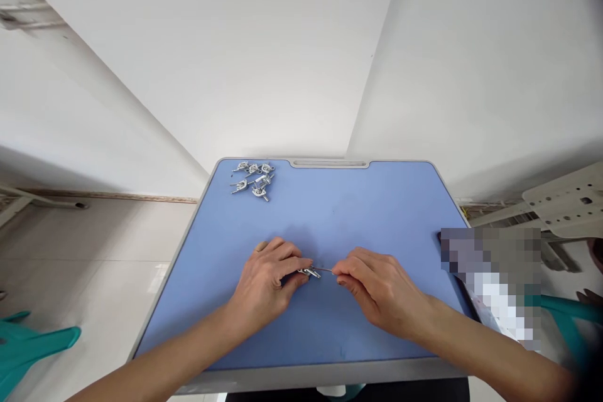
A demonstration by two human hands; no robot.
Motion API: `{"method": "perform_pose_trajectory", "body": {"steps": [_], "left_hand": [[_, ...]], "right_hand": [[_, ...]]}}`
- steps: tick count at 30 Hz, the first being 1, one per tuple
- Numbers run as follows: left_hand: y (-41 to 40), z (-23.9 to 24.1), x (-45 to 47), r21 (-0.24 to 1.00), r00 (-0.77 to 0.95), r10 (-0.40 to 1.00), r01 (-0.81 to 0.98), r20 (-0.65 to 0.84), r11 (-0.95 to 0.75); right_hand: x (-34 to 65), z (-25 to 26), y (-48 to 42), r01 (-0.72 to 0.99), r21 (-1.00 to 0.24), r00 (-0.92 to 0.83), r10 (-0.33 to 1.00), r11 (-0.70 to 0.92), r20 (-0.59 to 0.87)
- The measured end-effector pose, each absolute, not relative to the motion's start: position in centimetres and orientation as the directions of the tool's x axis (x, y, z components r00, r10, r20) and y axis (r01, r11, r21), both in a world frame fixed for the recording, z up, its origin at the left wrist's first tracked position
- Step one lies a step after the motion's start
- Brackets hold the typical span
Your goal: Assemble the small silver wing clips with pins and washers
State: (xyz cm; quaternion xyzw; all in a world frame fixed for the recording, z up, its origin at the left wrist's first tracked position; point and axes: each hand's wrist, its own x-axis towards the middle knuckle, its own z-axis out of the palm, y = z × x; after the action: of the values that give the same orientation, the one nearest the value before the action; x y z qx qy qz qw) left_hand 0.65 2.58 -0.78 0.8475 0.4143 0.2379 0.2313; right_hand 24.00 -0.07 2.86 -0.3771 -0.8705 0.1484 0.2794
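Over the blue tabletop, my left hand [273, 273] pinches a small silver metal clamp-like part [311, 272] between thumb and fingers. Much of that part is covered by the fingertips. To its right, my right hand [384, 282] is closed around the end of a thin metal rod [325, 270]. The rod's far end reaches the part in my left hand; whether it is inside or only touching I cannot tell. Whatever handle the rod has is hidden in my right hand.
Several similar silver metal parts [254, 179] lie in a group at the table's back left. The blue table [377, 201] has a grey rim and a slot at the back, against a white wall. A blurred-out flat object [490, 289] lies at the right edge. Teal stools [38, 345] stand beside the table.
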Motion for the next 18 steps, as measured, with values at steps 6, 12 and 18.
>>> {"method": "perform_pose_trajectory", "body": {"steps": [6, 12, 18], "left_hand": [[2.7, -0.3, 0.9, 0.605, 0.523, 0.834, 0.612, 0.175, -0.51], [2.6, 0.1, 1.1, 0.599, 0.516, 0.846, 0.638, 0.133, -0.484], [2.7, 0.2, 1.1, 0.587, 0.516, 0.848, 0.654, 0.116, -0.478]], "right_hand": [[23.9, 3.4, 0.0, 0.6, -0.434, -0.58, 0.739, 0.672, 0.342], [24.0, 3.8, -0.1, 0.659, -0.315, -0.626, 0.73, 0.683, 0.274], [22.0, 5.9, 0.3, 0.662, 0.021, -0.749, 0.663, 0.749, -0.019]]}}
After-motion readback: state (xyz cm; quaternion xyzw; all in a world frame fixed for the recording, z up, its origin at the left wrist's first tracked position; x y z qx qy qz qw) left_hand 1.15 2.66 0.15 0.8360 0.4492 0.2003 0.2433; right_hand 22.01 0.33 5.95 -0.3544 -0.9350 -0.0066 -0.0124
